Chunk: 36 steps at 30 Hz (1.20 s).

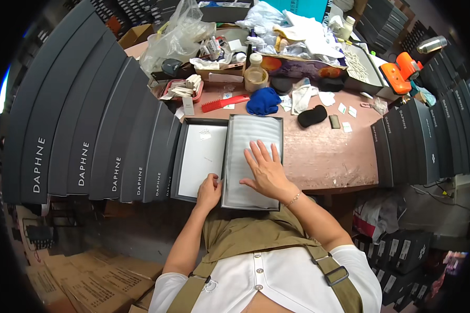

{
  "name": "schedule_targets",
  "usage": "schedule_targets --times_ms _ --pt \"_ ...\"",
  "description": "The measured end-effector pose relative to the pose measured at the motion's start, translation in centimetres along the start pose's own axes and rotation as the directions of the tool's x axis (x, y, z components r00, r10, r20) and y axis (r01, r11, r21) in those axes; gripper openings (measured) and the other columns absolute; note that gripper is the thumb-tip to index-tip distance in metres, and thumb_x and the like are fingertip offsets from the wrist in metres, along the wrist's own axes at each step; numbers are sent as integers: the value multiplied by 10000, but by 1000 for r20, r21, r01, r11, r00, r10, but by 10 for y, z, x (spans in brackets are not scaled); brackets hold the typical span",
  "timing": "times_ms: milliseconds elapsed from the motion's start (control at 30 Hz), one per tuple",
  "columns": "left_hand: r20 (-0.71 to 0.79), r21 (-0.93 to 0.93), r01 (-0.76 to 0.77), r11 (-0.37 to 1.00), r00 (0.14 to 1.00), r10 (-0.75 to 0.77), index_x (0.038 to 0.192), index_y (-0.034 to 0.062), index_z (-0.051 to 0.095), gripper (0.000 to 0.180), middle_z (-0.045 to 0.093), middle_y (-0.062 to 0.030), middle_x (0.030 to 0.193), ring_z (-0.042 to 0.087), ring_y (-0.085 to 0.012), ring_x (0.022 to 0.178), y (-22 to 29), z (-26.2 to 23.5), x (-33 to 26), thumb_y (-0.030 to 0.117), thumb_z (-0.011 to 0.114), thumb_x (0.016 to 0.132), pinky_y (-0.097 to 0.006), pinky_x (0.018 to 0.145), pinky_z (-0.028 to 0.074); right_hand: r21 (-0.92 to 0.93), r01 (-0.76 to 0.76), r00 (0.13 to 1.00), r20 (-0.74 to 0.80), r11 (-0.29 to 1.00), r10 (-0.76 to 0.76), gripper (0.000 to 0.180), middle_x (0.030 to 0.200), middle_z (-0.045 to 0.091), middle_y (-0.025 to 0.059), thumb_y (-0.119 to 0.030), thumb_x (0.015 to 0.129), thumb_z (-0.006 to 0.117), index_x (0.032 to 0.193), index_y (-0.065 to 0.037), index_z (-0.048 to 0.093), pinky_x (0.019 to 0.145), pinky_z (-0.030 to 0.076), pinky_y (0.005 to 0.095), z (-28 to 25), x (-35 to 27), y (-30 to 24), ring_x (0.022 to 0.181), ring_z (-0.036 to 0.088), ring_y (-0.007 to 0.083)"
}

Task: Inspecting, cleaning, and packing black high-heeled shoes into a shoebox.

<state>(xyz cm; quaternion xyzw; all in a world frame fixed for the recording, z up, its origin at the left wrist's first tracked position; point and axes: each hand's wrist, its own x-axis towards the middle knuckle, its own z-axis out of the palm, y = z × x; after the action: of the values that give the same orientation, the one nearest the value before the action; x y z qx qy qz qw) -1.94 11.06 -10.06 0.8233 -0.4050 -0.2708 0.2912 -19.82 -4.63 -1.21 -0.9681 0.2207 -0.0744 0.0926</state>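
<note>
A dark grey shoe box (281, 151) lies open at the table's front edge, with a white translucent foam sheet (240, 156) covering its inside. My right hand (266, 169) rests on the sheet with its fingers spread flat. Left of the box lies a matching grey tray-like lid (196, 161), white inside, with a small printed patch. My left hand (209, 193) is curled at the front, where lid and box meet. Its thumb side is against the box's left wall; part of its fingers is hidden.
Tall stacks of grey shoe boxes (83, 135) stand close on the left, and more boxes (412, 135) on the right. Behind lie a red comb (224, 103), a blue cloth (264, 101), a black rounded object (312, 116) and a jar (256, 73). Flattened cardboard (94, 276) lies on the floor.
</note>
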Motion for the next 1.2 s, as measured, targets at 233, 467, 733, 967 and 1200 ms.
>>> schedule_targets --times_ms 233,467,733,967,1200 --pt "92 272 -258 927 966 241 1471 82 262 679 602 -217 879 603 -396 794 33 -27 1 -3 506 843 -478 718 483 25 27 989 148 999 -31 701 1380 451 185 -534 857 563 1332 -26 475 1114 168 558 19 2 17 1367 315 328" --pt "-336 -655 -351 669 928 158 1334 4 494 407 567 25 959 489 -23 766 122 -156 -49 3 524 928 -174 710 423 725 35 974 -178 687 139 680 1374 471 161 -512 924 496 1359 6 420 1127 222 436 14 -15 36 1327 381 301" --pt "-164 -301 -407 863 913 373 1288 2 536 395 571 -140 1162 558 -256 1080 124 -44 -32 168 592 934 -338 945 418 972 -200 773 78 125 629 459 1253 562 138 -194 968 480 1363 29 409 977 415 304 -39 -64 55 1135 528 184" --pt "-40 -609 -76 790 997 66 1319 -83 432 469 541 -152 1259 516 -211 1137 64 -15 10 221 525 974 -312 969 413 647 -468 839 113 601 532 572 1141 590 280 -363 899 591 1262 69 499 868 474 414 -9 -43 37 997 602 355" --pt "160 -416 115 902 986 -51 1012 -85 626 472 657 -89 914 579 -158 842 45 -7 50 372 523 963 -308 777 469 864 -297 717 -80 407 692 522 896 647 218 -389 922 548 1173 68 564 769 487 370 61 -60 45 818 627 315"
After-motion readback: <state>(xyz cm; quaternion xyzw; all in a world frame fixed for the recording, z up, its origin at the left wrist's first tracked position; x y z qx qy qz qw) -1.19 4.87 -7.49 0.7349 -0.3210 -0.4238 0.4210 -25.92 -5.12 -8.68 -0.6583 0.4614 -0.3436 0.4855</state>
